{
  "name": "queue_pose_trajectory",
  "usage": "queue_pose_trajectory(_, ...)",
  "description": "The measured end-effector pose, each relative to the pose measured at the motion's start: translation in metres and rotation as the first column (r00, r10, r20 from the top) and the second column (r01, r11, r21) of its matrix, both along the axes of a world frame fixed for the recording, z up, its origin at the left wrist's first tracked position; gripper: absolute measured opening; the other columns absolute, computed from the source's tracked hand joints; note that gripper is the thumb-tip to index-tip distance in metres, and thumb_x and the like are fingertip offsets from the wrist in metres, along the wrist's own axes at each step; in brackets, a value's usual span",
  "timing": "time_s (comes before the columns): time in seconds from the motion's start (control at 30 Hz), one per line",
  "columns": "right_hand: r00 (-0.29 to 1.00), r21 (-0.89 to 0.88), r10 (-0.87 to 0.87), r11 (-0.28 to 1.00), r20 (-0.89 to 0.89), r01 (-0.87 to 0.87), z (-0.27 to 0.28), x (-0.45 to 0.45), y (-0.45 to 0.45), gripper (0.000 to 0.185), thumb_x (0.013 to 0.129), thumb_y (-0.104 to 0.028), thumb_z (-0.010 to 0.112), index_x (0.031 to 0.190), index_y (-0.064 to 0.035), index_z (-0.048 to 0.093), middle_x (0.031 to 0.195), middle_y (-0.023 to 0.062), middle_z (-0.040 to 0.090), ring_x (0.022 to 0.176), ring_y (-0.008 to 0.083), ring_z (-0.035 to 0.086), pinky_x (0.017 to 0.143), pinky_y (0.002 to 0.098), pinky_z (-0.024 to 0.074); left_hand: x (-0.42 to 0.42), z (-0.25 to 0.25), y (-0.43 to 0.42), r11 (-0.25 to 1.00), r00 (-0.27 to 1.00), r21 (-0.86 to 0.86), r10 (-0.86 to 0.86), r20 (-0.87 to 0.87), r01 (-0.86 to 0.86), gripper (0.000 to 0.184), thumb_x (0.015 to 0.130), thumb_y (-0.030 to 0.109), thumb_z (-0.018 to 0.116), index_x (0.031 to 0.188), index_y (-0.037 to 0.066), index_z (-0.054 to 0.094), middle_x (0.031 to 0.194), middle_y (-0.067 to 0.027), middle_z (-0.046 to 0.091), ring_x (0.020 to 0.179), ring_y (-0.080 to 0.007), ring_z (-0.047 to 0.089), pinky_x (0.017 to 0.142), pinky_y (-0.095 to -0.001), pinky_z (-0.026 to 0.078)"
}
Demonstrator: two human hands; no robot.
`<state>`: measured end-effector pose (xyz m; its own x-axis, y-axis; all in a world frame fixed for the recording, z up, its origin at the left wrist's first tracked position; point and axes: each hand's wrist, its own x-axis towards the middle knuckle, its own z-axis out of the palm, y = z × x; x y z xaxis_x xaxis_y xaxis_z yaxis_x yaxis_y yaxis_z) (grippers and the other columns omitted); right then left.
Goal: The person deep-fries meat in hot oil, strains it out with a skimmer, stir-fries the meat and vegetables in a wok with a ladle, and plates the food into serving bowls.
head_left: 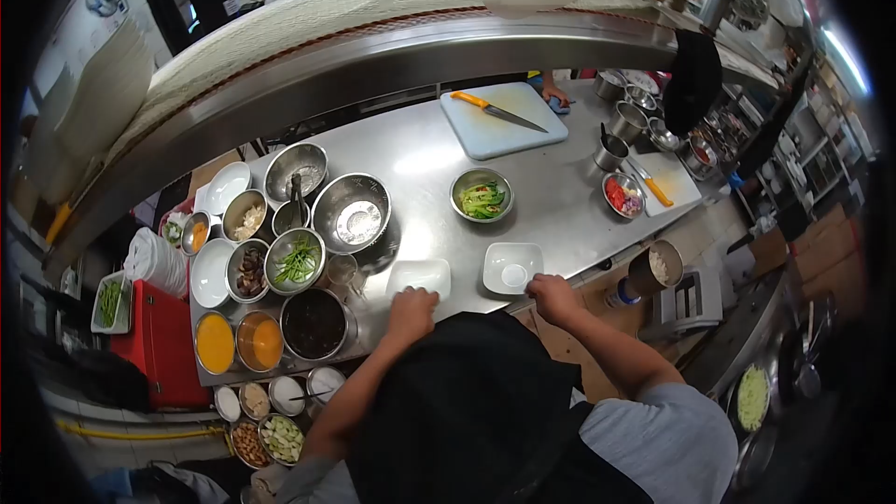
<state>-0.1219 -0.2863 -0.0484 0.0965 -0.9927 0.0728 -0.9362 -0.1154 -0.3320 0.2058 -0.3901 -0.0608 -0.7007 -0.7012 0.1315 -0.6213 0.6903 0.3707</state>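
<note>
My left hand [413, 311] is closed at the near edge of a white square dish [419, 276] on the steel table. My right hand [553, 299] is closed at the near right corner of a second white square bowl [512, 266], which has a small round white shape inside. What the fingers pinch is too small to make out on either side. Beyond the two dishes stands a metal bowl of green vegetables [483, 196]. To the left, an empty-looking large metal bowl [352, 213] is beside a bowl of green strips [295, 260].
A cutting board [457, 135] with a yellow-handled knife [499, 112] lies at the back. Near it is another person's hand [554, 91]. Pots and a bowl of red pieces [623, 196] stand right. Containers of orange liquid [216, 343] and dark liquid [315, 324] stand left.
</note>
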Motion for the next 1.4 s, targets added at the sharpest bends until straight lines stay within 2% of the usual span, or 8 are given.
queue_pose_trajectory(0.03,1.000,-0.005,0.020,1.000,-0.006,-0.020,-0.015,-0.007,0.001,0.011,0.080,-0.006,0.058,0.083,-0.0098,0.068,0.085,0.0090,0.065,0.084,0.0320,0.064,0.072,0.0432,0.0490,-0.009,-0.015,-0.001,1.000,0.983,0.017,-0.017,0.185,0.014,0.019,0.077,0.007,0.058,0.093,0.010,0.068,0.088,-0.0112,0.064,0.091,-0.0339,0.060,0.078,-0.0473,0.046)
queue_pose_trajectory(0.3,0.990,-0.207,-0.131,0.971,-0.042,0.120,-0.038,-0.030,-0.057,0.016,0.081,-0.007,0.055,0.086,-0.0118,0.069,0.089,0.0065,0.067,0.085,0.0287,0.060,0.075,0.0430,0.0430,-0.056,-0.025,-0.018,0.999,0.999,-0.019,0.041,0.033,-0.041,0.025,0.078,0.005,0.057,0.098,0.012,0.069,0.096,-0.0111,0.064,0.095,-0.0329,0.060,0.079,-0.0466,0.047)
queue_pose_trajectory(0.57,0.986,0.042,-0.020,0.999,-0.163,0.027,-0.044,-0.076,-0.081,0.017,0.075,-0.009,0.057,0.084,-0.0149,0.071,0.091,0.0096,0.069,0.091,0.0328,0.062,0.081,0.0468,0.0464,-0.076,-0.047,-0.013,0.984,0.979,0.002,0.177,0.099,-0.178,0.031,0.080,0.008,0.052,0.103,0.015,0.073,0.096,-0.0127,0.065,0.094,-0.0339,0.060,0.076,-0.0463,0.049)
queue_pose_trajectory(0.7,0.998,0.041,0.003,0.999,0.061,-0.006,-0.036,-0.113,-0.075,0.016,0.082,-0.014,0.057,0.087,-0.0111,0.071,0.094,0.0110,0.070,0.089,0.0335,0.066,0.079,0.0452,0.0514,-0.086,-0.032,-0.004,0.963,0.956,0.034,0.260,0.134,-0.266,0.033,0.082,0.011,0.056,0.111,0.017,0.071,0.104,-0.0105,0.066,0.105,-0.0324,0.059,0.098,-0.0536,0.039)
queue_pose_trajectory(0.97,0.900,0.131,0.215,0.950,0.379,-0.282,0.026,-0.117,-0.089,0.025,0.084,-0.019,0.061,0.103,-0.0072,0.072,0.103,0.0161,0.071,0.096,0.0359,0.067,0.086,0.0419,0.0533,-0.133,0.022,0.030,0.774,0.776,0.052,0.630,0.023,-0.631,0.040,0.083,0.023,0.068,0.121,0.015,0.064,0.110,-0.0121,0.064,0.109,-0.0337,0.058,0.104,-0.0593,0.034)
queue_pose_trajectory(1.03,0.839,0.150,0.326,0.893,0.436,-0.425,0.021,-0.104,-0.097,0.023,0.086,-0.018,0.063,0.103,-0.0063,0.071,0.103,0.0166,0.070,0.093,0.0362,0.067,0.083,0.0418,0.0537,-0.138,0.025,0.054,0.714,0.714,0.163,0.697,-0.071,-0.681,0.040,0.082,0.023,0.069,0.121,0.014,0.063,0.111,-0.0127,0.063,0.109,-0.0353,0.058,0.103,-0.0577,0.035)
queue_pose_trajectory(1.3,0.395,0.153,0.785,0.368,0.477,-0.917,0.005,-0.007,-0.123,0.021,0.087,-0.013,0.060,0.106,-0.0064,0.067,0.100,0.0137,0.071,0.092,0.0331,0.068,0.082,0.0412,0.0532,-0.115,0.011,0.206,0.288,0.396,0.340,0.864,0.311,-0.895,0.045,0.081,0.025,0.070,0.122,0.010,0.063,0.115,-0.0191,0.062,0.112,-0.0397,0.058,0.096,-0.0495,0.046)
queue_pose_trajectory(1.4,0.303,0.175,0.750,0.248,0.588,-0.953,0.015,0.031,-0.121,0.019,0.086,-0.014,0.061,0.102,-0.0079,0.067,0.095,0.0134,0.070,0.090,0.0328,0.067,0.080,0.0429,0.0528,-0.105,0.014,0.255,0.163,0.282,0.347,0.901,0.329,-0.924,0.046,0.080,0.027,0.071,0.122,0.009,0.063,0.115,-0.0198,0.062,0.109,-0.0394,0.059,0.093,-0.0481,0.049)
